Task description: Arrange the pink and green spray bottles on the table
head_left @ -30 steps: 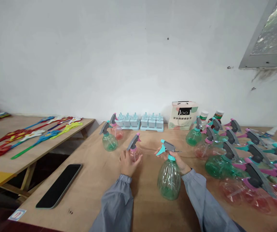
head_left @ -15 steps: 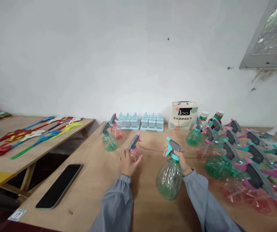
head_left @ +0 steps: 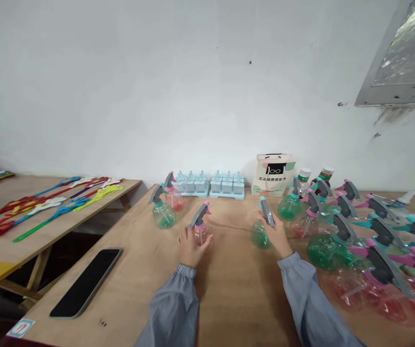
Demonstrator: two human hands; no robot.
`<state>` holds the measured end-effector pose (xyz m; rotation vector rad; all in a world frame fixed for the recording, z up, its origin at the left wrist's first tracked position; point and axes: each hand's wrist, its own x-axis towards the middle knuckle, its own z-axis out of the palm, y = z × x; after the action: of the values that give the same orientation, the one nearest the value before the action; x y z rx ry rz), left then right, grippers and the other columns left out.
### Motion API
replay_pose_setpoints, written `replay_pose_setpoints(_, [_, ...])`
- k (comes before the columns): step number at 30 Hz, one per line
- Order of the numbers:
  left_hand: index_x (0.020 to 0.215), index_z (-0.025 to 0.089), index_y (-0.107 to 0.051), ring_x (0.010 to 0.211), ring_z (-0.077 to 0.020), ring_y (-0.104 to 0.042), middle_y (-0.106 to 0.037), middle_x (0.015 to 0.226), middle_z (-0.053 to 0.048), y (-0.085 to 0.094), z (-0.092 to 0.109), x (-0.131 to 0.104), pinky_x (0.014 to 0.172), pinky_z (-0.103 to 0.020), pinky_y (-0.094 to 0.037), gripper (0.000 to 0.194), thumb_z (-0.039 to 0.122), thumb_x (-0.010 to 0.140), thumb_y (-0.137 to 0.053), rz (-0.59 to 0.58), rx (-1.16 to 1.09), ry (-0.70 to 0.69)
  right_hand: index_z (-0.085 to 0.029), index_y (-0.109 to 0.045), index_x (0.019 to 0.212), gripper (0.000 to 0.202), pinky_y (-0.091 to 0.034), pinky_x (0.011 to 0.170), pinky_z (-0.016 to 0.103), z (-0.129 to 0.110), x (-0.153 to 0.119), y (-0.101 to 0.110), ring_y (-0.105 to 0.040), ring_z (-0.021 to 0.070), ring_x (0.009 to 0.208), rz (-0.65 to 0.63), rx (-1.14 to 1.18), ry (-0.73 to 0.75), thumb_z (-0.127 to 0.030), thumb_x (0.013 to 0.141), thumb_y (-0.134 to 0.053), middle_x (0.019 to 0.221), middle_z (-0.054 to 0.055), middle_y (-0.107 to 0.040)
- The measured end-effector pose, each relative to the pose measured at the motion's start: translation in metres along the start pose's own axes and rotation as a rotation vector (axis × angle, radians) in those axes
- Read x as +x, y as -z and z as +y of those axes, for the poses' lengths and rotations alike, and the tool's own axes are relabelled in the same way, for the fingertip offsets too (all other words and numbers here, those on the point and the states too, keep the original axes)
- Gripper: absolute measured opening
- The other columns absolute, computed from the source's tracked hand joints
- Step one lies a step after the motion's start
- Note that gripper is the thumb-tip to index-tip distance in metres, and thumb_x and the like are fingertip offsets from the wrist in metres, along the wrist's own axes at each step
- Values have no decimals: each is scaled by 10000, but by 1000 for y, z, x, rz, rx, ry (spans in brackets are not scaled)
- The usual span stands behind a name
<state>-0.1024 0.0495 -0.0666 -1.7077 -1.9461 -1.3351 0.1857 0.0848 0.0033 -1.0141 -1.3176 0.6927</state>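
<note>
Your right hand (head_left: 274, 235) clasps the green bottle (head_left: 259, 235) by its top, its near-upright body below and just left; your left hand (head_left: 192, 247) cups the pink bottle (head_left: 202, 234), farther left on the counter (head_left: 229, 299).

both arms reaching forward from bottom edge, gray-blue sleeves down to gathered cuffs at the wrists. left hand (head_left: 192, 248): back of hand up, fingers curved forward, thumb spread out to the right, cupped grip. right hand (head_left: 278, 236): wrapped in a grip, wrist angled in to the left, fingers partly hidden. left forearm (head_left: 175, 306) and right forearm (head_left: 308, 299) well apart, hands not touching, right slightly farther out
</note>
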Motion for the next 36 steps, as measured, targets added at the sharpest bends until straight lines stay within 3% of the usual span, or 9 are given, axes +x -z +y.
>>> replay_pose_setpoints(5, [1107, 186, -525, 984, -307, -597, -592, 1012, -111, 0, 0, 0, 850, -463, -497, 554, 568, 729, -654, -8, -12, -1, -198, -644, 930, 405, -506, 799, 421, 17, 0, -2, -610, 215, 753, 159, -151, 98, -553, 744, -696, 806, 47, -664])
replay_pose_setpoints(10, [1135, 200, -523, 1011, -299, -595, -588, 1016, -97, 4, 2, 1, 865, -456, -497, 551, 556, 735, -653, -13, -50, 0, -179, -548, 1128, 463, -489, 887, 463, 50, -13, -4, -609, 258, 939, 318, -303, 248, -506, 804, -592, 994, 108, -637])
replay_pose_setpoints(17, [1122, 194, -521, 1028, -309, -589, -589, 1042, -110, 2, 2, 1, 871, -474, -496, 559, 560, 723, -660, 0, -62, 5, -151, -467, 1270, 629, -439, 991, 519, 81, -30, -1, -550, 320, 1143, 278, -453, 331, -541, 794, -598, 1184, 180, -576])
replay_pose_setpoints(23, [1078, 198, -534, 1011, -310, -594, -597, 1017, -110, 2, 1, 1, 854, -461, -500, 520, 559, 724, -657, 10, -48, -5, -107, -305, 1439, 864, -408, 1019, 539, 85, -42, 3, -466, 363, 1271, 230, -555, 234, -673, 829, -537, 1371, 252, -472])
replay_pose_setpoints(29, [1114, 194, -528, 1021, -312, -595, -606, 1042, -116, 3, 1, 0, 862, -466, -498, 544, 554, 726, -657, -18, -46, 4, -44, -295, 1438, 1008, -373, 1048, 530, 97, 3, -1, -440, 383, 1303, 286, -630, 234, -799, 789, -448, 1396, 293, -446])
replay_pose_setpoints(36, [1170, 198, -519, 1041, -304, -600, -609, 1062, -114, 7, 4, 1, 883, -459, -497, 561, 533, 745, -665, -30, -80, 2, 51, -274, 1413, 1143, -416, 1000, 496, 114, 58, -9, -469, 403, 1271, 348, -632, 42, -842, 722, -450, 1349, 356, -456])
